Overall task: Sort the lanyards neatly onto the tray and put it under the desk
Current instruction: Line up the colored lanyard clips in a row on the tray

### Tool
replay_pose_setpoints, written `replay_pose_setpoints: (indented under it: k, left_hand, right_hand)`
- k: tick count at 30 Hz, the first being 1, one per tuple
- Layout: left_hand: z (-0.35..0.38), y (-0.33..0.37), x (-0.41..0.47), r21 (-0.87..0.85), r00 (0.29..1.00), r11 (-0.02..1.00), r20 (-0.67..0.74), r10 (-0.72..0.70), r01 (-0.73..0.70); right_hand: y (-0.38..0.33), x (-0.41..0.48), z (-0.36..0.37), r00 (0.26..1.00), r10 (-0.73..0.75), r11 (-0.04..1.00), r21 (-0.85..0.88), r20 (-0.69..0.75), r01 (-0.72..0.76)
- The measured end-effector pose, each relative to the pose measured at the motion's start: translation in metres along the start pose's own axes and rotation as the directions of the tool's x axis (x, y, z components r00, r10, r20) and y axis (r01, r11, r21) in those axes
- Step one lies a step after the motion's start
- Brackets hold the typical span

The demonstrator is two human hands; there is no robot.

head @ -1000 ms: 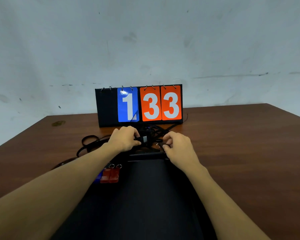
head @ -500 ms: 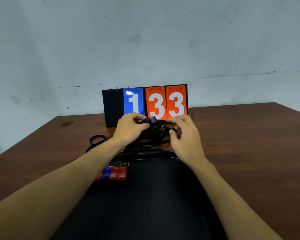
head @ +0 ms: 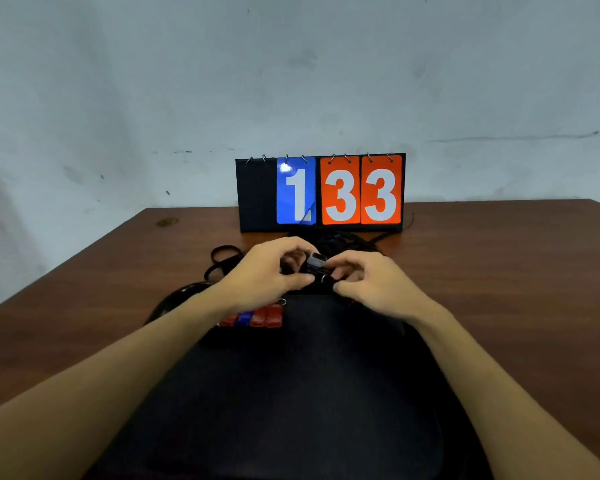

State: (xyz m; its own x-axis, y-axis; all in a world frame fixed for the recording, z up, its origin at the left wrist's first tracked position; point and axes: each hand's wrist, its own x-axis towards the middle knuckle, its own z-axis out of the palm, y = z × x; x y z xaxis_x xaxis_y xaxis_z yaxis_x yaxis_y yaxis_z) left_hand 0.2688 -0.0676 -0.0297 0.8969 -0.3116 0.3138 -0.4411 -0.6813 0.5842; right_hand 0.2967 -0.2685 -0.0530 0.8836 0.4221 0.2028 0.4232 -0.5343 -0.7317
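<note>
A black tray point(head: 305, 393) lies on the brown desk in front of me. Along its far left edge sit several red and blue tags point(head: 257, 318) with metal rings. A tangle of black lanyards point(head: 343, 242) lies just beyond the tray's far edge, with loops trailing to the left point(head: 222, 259). My left hand point(head: 264, 271) and my right hand point(head: 371, 282) meet over the tray's far edge, both pinching a black lanyard with a shiny buckle point(head: 316, 261). The strap under my fingers is mostly hidden.
A flip scoreboard point(head: 321, 194) showing 1 and 33 stands behind the lanyards, close to the wall. The brown desk point(head: 499, 271) stretches out on both sides of the tray. A small stain point(head: 167, 222) marks the far left corner.
Both hands came down from in front of the scoreboard toward the tray's far edge, still holding the lanyard buckle between them. The view shifted slightly.
</note>
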Motion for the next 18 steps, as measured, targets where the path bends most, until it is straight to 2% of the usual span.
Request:
replay_pose_setpoints:
  k: [3,6,9,13,18]
  left_hand:
    - [0.000,-0.001,-0.008,0.097,0.989,0.989,0.099,0.106,-0.115]
    - [0.005,-0.002,-0.009,0.177,0.967,0.959,0.167,0.193,-0.222]
    - [0.010,-0.003,-0.007,0.236,0.967,0.950,0.201,0.158,-0.204]
    - [0.013,0.000,-0.006,0.262,0.972,0.952,0.212,0.103,-0.158]
    - [0.014,0.003,-0.006,0.299,0.960,0.943,0.274,0.062,-0.146]
  right_hand:
    - [-0.003,-0.004,0.003,0.986,-0.066,0.988,-0.131,0.150,0.086]
    - [-0.004,-0.006,0.003,0.978,-0.097,0.977,-0.168,0.185,0.128]
    - [-0.001,-0.005,0.001,0.983,-0.092,0.982,-0.152,0.159,0.116]
    - [0.002,-0.006,-0.004,0.993,-0.087,0.970,-0.220,0.079,0.103]
    - [0.004,-0.006,-0.006,0.990,-0.089,0.965,-0.237,0.113,0.114]
